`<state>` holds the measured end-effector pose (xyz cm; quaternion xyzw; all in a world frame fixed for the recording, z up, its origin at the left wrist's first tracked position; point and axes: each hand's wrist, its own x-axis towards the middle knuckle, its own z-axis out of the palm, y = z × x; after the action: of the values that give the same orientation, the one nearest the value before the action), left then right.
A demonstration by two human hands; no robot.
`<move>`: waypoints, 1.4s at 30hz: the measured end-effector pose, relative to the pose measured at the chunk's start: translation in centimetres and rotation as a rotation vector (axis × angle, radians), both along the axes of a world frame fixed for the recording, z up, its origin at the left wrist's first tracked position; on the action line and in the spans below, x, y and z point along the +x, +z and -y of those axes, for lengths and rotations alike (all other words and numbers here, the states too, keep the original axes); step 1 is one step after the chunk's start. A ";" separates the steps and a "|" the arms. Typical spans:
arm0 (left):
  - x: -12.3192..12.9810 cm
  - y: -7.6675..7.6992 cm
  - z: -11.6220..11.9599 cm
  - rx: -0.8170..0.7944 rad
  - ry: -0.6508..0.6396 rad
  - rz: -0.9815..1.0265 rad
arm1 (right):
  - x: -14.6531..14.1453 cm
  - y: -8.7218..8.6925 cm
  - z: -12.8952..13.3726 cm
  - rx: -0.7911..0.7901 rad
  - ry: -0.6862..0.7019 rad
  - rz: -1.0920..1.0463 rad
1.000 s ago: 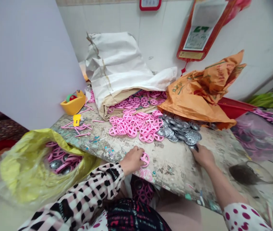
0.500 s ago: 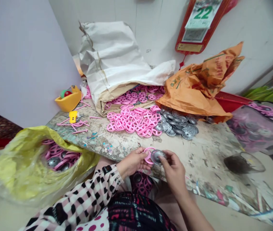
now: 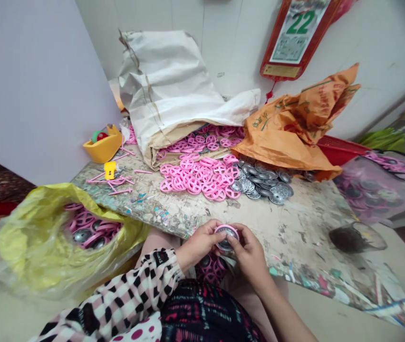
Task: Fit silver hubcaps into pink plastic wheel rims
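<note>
At the table's front edge, my left hand [image 3: 199, 244] and my right hand [image 3: 249, 251] grip one small wheel between them. It is a pink spoked ring [image 3: 228, 227] with a silver-grey disc [image 3: 225, 243] seated inside its rim. Both thumbs press on the disc's face; the other fingers curl round the ring's edge and are partly hidden. Beyond the hands lies a pile of pink spoked rings [image 3: 198, 178], and touching it on the right is a heap of grey discs [image 3: 265, 183].
A white sack [image 3: 174, 80] spills more pink rings at the back. An orange bag [image 3: 295, 128] leans beside it. At left, a yellow bag [image 3: 20, 251] holds ring-and-disc wheels. A yellow tape dispenser [image 3: 103, 146] and pink sticks [image 3: 120, 191] sit near. A dark cup [image 3: 357, 237] stands right.
The grey disc, held apart over the ring's right side before, now sits within the pink ring. My hands have come closer together, and both thumbs now press on the disc.
</note>
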<state>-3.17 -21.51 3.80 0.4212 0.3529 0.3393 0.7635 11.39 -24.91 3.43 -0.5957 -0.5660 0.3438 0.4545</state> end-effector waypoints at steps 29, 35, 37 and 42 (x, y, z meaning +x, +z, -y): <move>-6.6 0.6 -12.5 1.194 -0.013 -1.632 | 3.2 -3.4 0.6 -0.070 0.260 0.288; -5.9 -0.2 -7.2 1.168 -0.171 -1.267 | 7.5 -2.2 -9.5 -0.037 -0.017 0.656; -5.5 -1.1 -5.9 1.055 -0.122 -1.178 | 7.6 -1.7 -12.9 -0.007 -0.029 0.804; -4.7 -2.3 -5.6 0.803 -0.036 -1.163 | 5.9 -1.3 -17.9 0.000 -0.017 0.909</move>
<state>-7.88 -15.89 1.51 0.7891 0.5440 0.1507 0.2422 17.28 -7.01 2.10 -0.6908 -0.7031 0.0437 0.1628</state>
